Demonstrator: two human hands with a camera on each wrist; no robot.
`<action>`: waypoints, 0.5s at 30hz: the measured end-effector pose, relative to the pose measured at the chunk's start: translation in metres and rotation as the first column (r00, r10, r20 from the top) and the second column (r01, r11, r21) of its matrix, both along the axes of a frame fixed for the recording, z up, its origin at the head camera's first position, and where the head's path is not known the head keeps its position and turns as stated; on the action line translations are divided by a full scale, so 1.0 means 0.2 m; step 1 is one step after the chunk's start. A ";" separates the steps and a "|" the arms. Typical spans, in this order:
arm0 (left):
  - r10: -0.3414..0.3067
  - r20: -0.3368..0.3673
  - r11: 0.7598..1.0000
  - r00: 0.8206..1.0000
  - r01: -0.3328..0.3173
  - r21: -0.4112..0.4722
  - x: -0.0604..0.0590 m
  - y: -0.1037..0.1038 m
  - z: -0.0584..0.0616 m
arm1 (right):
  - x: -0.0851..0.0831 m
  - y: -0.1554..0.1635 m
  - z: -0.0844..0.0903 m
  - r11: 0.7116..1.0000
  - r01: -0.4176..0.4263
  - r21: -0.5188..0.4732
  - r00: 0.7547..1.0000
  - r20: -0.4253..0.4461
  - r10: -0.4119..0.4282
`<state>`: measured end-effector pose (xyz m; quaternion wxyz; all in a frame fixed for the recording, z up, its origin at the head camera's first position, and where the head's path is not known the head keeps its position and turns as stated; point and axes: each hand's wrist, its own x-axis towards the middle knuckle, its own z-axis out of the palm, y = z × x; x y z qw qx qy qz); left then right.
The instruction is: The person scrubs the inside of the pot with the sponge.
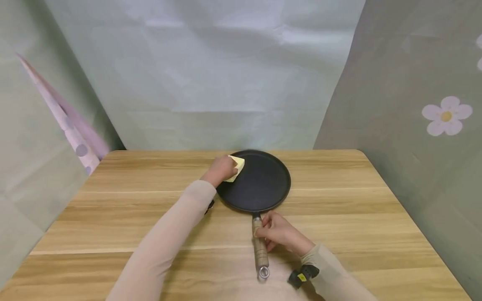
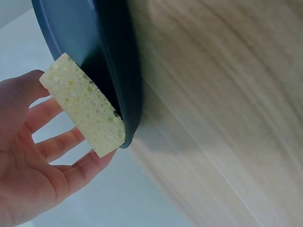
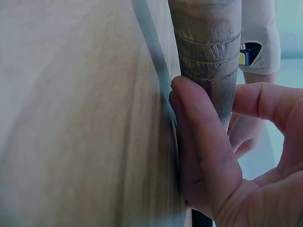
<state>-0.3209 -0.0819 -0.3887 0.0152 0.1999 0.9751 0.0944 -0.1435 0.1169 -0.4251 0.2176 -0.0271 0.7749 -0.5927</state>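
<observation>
A round black flat pan (image 1: 260,179) lies near the far edge of the table, its wooden handle (image 1: 260,253) pointing toward me. My left hand (image 1: 222,169) grips a pale yellow sponge (image 2: 85,104) between thumb and fingers. The sponge sits on the left part of the pan, right at the raised rim, as the left wrist view shows. With thumb and fingers, my right hand (image 1: 278,232) holds the handle near the end that joins the pan. In the right wrist view its fingers (image 3: 203,137) reach under the ribbed wood, thumb on the other side.
The wooden table (image 1: 357,234) carries the pan. Pale green cloth (image 1: 211,83) hangs behind and on both sides, with a flower print (image 1: 447,116) at right. Dark wrist devices, one with a yellow mark (image 1: 302,276), are strapped on the sleeves.
</observation>
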 end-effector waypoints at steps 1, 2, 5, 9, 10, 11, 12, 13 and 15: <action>-0.003 -0.010 1.000 1.000 0.003 -0.002 0.00 0.00 0.00 | 0.00 0.00 0.00 1.000 -0.003 -0.003 1.000 -0.001 0.003; -0.007 -0.021 1.000 1.000 0.007 -0.005 0.01 -0.01 -0.01 | 0.00 0.00 0.00 1.000 -0.006 -0.007 1.000 -0.002 0.006; -0.023 -0.072 1.000 0.997 0.022 -0.020 0.02 -0.02 -0.03 | 0.00 -0.01 0.00 1.000 -0.013 -0.016 1.000 -0.003 0.013; -0.034 -0.122 0.999 0.992 0.031 -0.030 0.04 -0.01 -0.05 | 0.00 0.00 0.00 1.000 -0.013 -0.010 1.000 -0.003 0.013; -0.028 -0.118 0.999 0.993 0.024 -0.036 0.05 -0.01 -0.05 | 0.00 0.00 0.00 1.000 -0.013 -0.007 1.000 -0.004 0.013; -0.016 -0.104 1.000 0.994 0.013 -0.028 0.06 -0.01 -0.06 | 0.00 0.00 0.01 1.000 -0.013 -0.003 1.000 -0.005 0.013; -0.002 -0.088 1.000 0.996 0.000 -0.018 0.07 0.00 -0.06 | 0.00 0.00 0.01 1.000 -0.013 -0.002 1.000 -0.004 0.013; 0.013 -0.071 1.000 0.997 -0.014 -0.012 0.08 0.00 -0.06 | 0.00 0.01 0.01 1.000 -0.012 -0.003 1.000 -0.004 0.012; 0.038 -0.044 0.999 0.998 -0.039 -0.016 0.10 0.00 -0.07 | 0.00 0.01 0.00 1.000 -0.010 -0.006 1.000 0.000 0.010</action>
